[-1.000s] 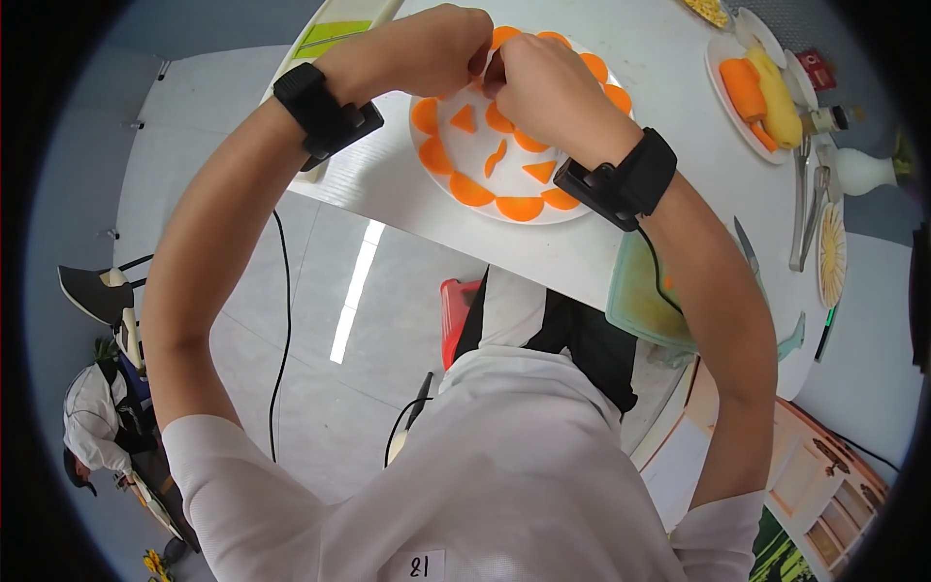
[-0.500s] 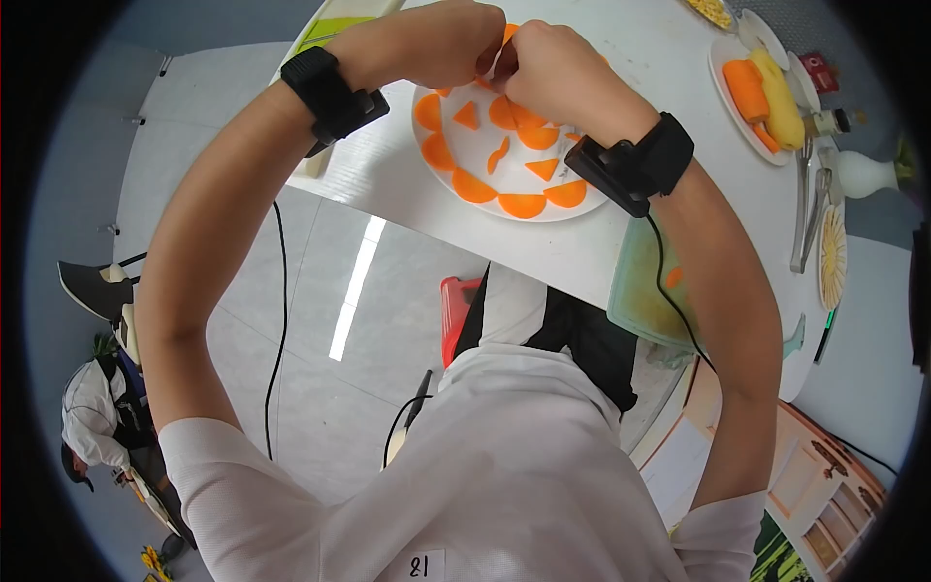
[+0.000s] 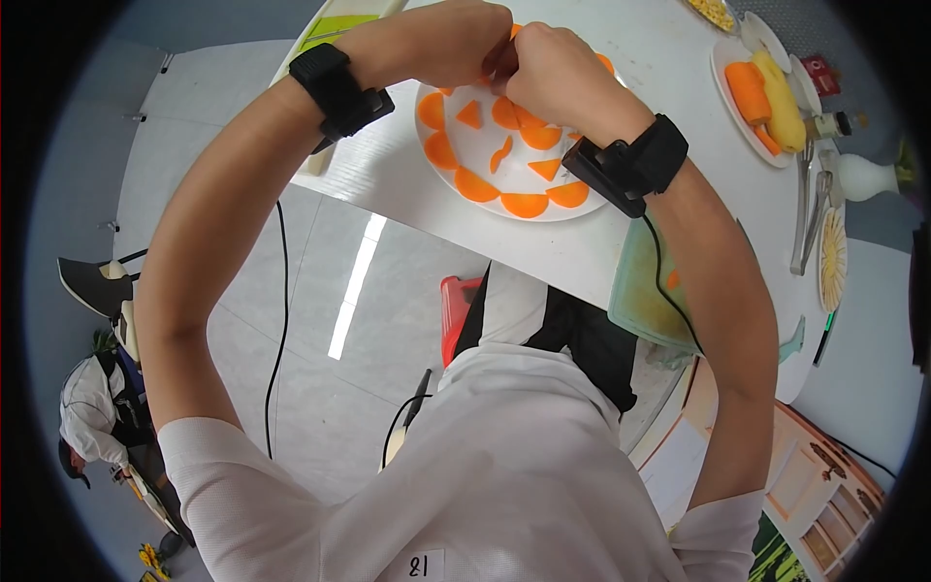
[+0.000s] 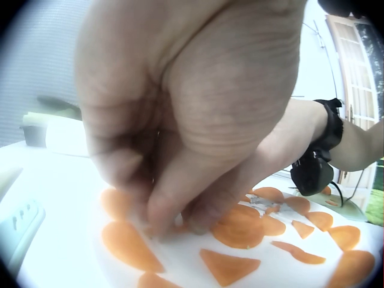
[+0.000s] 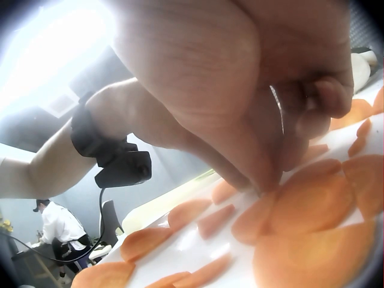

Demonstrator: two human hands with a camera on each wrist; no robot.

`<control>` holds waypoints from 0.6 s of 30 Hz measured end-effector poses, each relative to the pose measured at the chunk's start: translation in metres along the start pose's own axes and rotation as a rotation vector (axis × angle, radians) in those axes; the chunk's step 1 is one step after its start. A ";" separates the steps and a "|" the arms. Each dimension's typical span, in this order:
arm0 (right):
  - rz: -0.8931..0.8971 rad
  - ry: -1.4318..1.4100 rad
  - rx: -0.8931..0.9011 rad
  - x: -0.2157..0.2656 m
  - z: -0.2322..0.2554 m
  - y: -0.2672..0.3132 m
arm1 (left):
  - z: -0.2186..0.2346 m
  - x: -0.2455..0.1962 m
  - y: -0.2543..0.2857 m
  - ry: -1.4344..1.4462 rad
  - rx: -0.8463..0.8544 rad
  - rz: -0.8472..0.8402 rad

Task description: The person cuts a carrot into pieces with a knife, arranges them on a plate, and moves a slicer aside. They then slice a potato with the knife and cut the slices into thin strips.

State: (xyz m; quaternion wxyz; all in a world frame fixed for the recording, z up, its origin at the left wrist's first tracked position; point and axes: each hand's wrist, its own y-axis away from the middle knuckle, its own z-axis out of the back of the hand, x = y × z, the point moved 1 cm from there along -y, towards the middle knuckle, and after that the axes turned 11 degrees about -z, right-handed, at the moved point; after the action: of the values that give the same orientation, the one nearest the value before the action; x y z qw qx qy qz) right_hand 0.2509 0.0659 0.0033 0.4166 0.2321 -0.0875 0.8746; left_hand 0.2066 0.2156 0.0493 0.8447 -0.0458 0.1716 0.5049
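Note:
A white plate (image 3: 475, 147) bears orange carrot pieces. Scalloped slices (image 3: 476, 186) line its rim; two triangles (image 3: 468, 114), a curved sliver (image 3: 501, 155) and overlapping round slices (image 5: 315, 201) lie inside. Over the plate's far side, my left hand (image 3: 451, 44) and right hand (image 3: 564, 76) meet fingertip to fingertip. In the left wrist view, the left fingertips (image 4: 159, 219) pinch low at a small carrot slice (image 4: 179, 229), partly hidden. My right thumb and finger come together at a carrot slice's edge (image 5: 252, 221) beside the round ones. Each wrist wears a black strapped camera.
A green cutting board (image 3: 635, 281) lies by the table edge on the right. Beyond it are metal tongs (image 3: 801, 223), a plate of pale strips (image 3: 831, 257), a white vase (image 3: 863, 173) and a dish with a carrot (image 3: 747, 89). A tray with a green panel (image 3: 335, 29) stands at left.
Both hands have shifted slightly right and stay together over the plate's far side. The plate appears a little further right in view; the near carrot pieces keep their arrangement.

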 end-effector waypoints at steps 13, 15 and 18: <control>0.026 0.024 -0.181 -0.039 0.077 0.012 | 0.003 0.004 0.002 -0.064 0.008 0.070; -0.014 0.003 -0.135 -0.052 0.080 0.012 | 0.004 -0.011 0.001 -0.046 0.067 0.194; -0.012 -0.019 -0.142 -0.056 0.077 0.016 | 0.003 -0.008 0.000 -0.055 0.073 0.186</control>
State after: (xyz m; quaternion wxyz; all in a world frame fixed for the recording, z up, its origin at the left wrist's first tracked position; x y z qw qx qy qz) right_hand 0.2949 -0.0097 0.0449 0.4366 0.2108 -0.1516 0.8614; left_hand 0.2037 0.2091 0.0546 0.7997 0.0148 0.1702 0.5756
